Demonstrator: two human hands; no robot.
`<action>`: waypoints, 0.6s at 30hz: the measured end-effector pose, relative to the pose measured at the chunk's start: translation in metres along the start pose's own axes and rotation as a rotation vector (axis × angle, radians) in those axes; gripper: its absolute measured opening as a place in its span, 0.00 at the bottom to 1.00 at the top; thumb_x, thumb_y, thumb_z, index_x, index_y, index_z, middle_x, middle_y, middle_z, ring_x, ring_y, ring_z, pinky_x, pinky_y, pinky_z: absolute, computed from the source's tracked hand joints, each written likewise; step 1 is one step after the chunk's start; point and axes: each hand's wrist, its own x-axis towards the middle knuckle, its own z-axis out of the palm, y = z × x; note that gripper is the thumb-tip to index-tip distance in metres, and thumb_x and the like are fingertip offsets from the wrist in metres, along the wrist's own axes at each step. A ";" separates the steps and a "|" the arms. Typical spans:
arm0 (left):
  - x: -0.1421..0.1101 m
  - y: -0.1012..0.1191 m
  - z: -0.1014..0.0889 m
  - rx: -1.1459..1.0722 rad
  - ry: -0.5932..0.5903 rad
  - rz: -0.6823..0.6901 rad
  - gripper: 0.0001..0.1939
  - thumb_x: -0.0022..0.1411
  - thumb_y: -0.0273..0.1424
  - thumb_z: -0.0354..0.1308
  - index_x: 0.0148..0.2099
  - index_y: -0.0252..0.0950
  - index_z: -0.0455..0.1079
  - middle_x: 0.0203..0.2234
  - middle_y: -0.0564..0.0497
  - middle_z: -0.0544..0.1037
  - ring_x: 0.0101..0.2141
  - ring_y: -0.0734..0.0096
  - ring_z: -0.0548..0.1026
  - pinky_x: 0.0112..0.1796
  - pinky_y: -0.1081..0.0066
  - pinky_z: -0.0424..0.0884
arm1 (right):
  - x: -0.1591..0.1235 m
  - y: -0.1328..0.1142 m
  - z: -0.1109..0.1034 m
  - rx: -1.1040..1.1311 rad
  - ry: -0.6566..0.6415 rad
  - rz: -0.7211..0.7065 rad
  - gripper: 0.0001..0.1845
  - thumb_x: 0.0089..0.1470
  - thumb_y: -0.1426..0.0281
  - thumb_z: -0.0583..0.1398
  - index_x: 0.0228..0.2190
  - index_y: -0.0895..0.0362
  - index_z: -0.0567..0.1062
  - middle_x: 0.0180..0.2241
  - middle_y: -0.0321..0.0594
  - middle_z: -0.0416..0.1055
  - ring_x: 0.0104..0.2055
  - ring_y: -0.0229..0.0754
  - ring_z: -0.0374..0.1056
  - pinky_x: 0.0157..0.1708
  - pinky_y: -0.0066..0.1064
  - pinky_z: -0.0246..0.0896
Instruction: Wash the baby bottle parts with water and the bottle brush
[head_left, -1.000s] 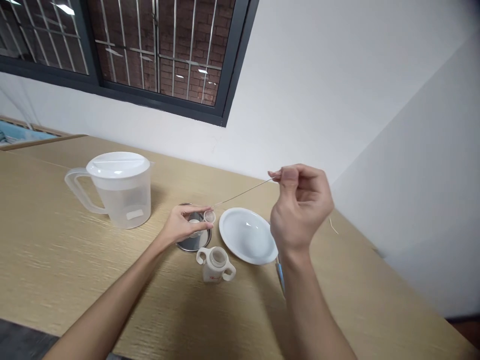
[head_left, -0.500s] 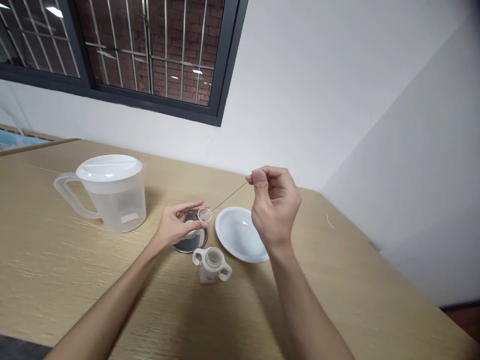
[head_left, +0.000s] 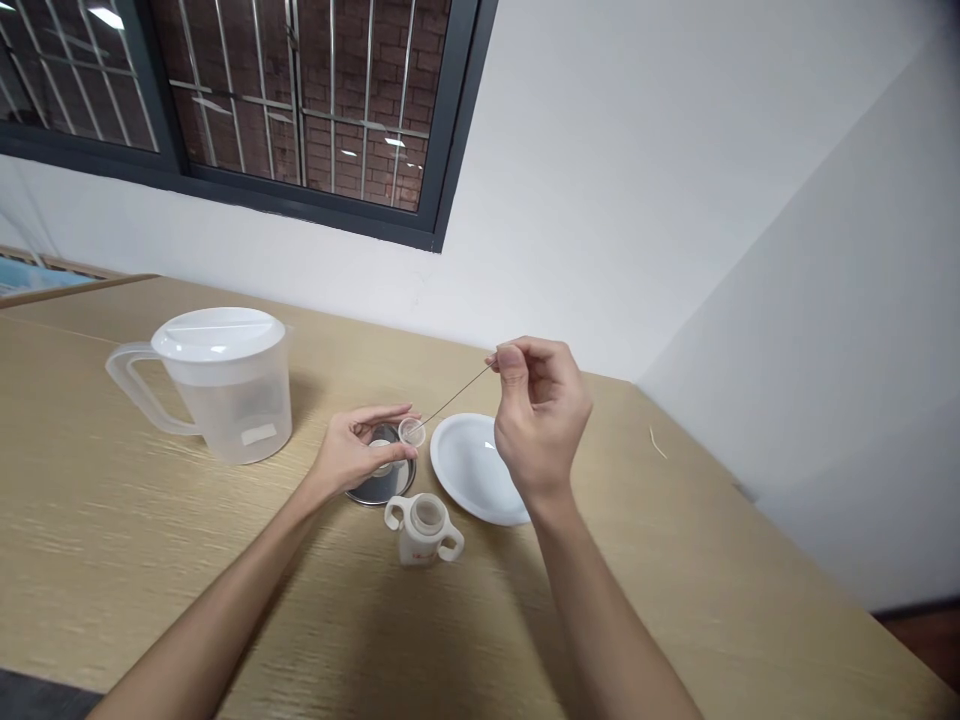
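My left hand [head_left: 352, 452] is closed, thumb and fingers around a small clear round plastic cup [head_left: 412, 432]. It hovers over a round shiny metal lid or plate [head_left: 375, 490], where a whitish ring-like piece is partly covered by the hand. My right hand [head_left: 540, 410], raised above a white bowl [head_left: 469, 465], pinches one end of a thin, straight, wire-like stick [head_left: 457, 393]. The stick slants down to the left, and its lower end reaches into the clear cup. In front of both hands a small whitish two-handled bottle [head_left: 421, 545] stands upright with its mouth uncovered.
A clear plastic pitcher [head_left: 232, 400] with a white lid stands at the left on the wooden table [head_left: 150, 540]. A short pale strand [head_left: 658, 443] lies to the right. Behind the table are a white wall [head_left: 570, 200] and a barred window [head_left: 300, 110].
My right hand has shifted slightly left, the stick still pinched in it. My left hand and the clear cup have moved very slightly to the right. The bottle, bowl and pitcher are where they were.
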 end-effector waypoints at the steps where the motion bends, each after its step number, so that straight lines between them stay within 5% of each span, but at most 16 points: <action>1: 0.000 0.001 0.000 -0.003 0.006 -0.006 0.30 0.37 0.29 0.77 0.46 0.30 0.78 0.40 0.39 0.83 0.43 0.53 0.81 0.50 0.58 0.75 | -0.002 0.000 0.002 -0.003 -0.022 0.006 0.05 0.63 0.68 0.57 0.35 0.54 0.71 0.32 0.37 0.72 0.36 0.38 0.70 0.39 0.33 0.68; 10: 0.003 0.000 -0.001 -0.058 0.108 -0.030 0.30 0.34 0.33 0.78 0.43 0.31 0.79 0.40 0.39 0.83 0.44 0.52 0.80 0.49 0.57 0.75 | -0.027 0.016 0.030 0.043 -0.214 0.068 0.05 0.63 0.67 0.56 0.35 0.54 0.72 0.33 0.38 0.73 0.38 0.40 0.71 0.41 0.34 0.67; 18: 0.003 0.007 0.000 -0.063 0.133 -0.046 0.32 0.31 0.37 0.79 0.41 0.30 0.78 0.39 0.38 0.83 0.42 0.51 0.81 0.47 0.57 0.77 | -0.031 0.029 0.040 0.055 -0.238 0.130 0.07 0.62 0.67 0.57 0.35 0.55 0.73 0.33 0.38 0.75 0.38 0.39 0.72 0.42 0.32 0.66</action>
